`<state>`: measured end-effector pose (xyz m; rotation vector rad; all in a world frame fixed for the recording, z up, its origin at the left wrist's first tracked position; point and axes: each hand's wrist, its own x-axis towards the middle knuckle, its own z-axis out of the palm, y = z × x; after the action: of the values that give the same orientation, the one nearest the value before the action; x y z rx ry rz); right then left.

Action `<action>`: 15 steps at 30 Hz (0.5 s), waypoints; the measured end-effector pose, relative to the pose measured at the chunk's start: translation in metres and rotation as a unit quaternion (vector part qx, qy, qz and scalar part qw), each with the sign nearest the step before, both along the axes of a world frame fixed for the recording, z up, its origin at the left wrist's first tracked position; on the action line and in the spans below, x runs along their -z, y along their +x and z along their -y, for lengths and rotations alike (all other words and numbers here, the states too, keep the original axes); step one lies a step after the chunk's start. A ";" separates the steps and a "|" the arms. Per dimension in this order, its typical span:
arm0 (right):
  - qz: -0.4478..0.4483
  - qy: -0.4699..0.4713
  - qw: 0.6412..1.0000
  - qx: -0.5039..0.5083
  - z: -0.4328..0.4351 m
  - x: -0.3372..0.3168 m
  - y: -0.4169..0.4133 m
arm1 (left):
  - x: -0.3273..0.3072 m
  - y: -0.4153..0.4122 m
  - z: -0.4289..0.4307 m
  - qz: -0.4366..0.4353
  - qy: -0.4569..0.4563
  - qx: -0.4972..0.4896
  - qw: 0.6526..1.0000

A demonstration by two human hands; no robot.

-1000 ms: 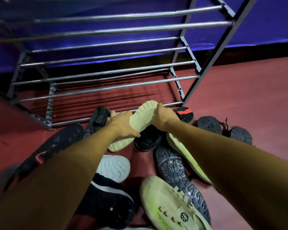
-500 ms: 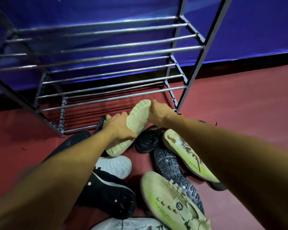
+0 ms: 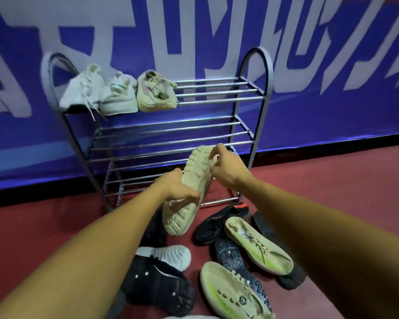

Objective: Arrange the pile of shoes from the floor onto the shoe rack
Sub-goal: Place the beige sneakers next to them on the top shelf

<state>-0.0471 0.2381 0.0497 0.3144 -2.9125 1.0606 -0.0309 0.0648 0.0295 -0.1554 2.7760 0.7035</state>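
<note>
I hold a beige shoe (image 3: 191, 180) sole-up in the air in front of the metal shoe rack (image 3: 255, 125). My left hand (image 3: 177, 189) grips its heel half, and my right hand (image 3: 226, 166) pinches its toe end. The rack's top shelf carries three pale shoes (image 3: 115, 93) at its left; the lower shelves hold none. Below my arms a pile of shoes lies on the red floor: black shoes (image 3: 157, 284), a white-soled one (image 3: 168, 256), and two beige and neon-yellow shoes (image 3: 258, 247).
A blue wall banner (image 3: 332, 54) with large pale lettering stands right behind the rack. Red floor (image 3: 332, 180) stretches to the right and left of the rack. A dark upturned sole (image 3: 235, 261) lies among the pile.
I have lifted the beige shoe higher off the pile with both hands. My view has tilted up, bringing the rack's top shelf and its three shoes into sight.
</note>
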 end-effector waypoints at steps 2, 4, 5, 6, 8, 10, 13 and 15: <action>-0.020 -0.059 0.998 0.022 0.002 -0.016 0.012 | -0.019 0.011 0.001 -0.015 0.039 -0.022 0.999; -0.016 -0.124 0.991 0.043 0.005 -0.027 0.023 | -0.032 0.020 0.004 -0.025 0.108 -0.042 0.993; -0.008 -0.161 0.986 0.052 0.006 -0.031 0.028 | -0.037 0.025 0.005 -0.024 0.153 -0.045 0.987; 0.003 -0.195 0.979 0.060 0.007 -0.033 0.032 | -0.041 0.029 0.007 -0.019 0.199 -0.048 0.979; 0.021 -0.242 0.968 0.072 0.010 -0.036 0.037 | -0.048 0.038 0.009 -0.004 0.276 -0.041 0.960; 0.038 -0.283 0.956 0.074 0.011 -0.039 0.039 | -0.057 0.042 0.010 -0.002 0.325 -0.040 0.945; 0.056 -0.279 0.958 0.038 0.010 -0.049 0.042 | -0.067 0.045 0.012 -0.028 0.353 -0.045 0.934; 0.033 -0.241 0.970 0.014 0.008 -0.057 0.044 | -0.070 0.047 0.012 -0.045 0.358 -0.047 0.931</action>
<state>-0.0028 0.2296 0.1063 0.2194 -2.5783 1.7422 0.0165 0.0530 0.0998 -0.1051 2.4052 1.7186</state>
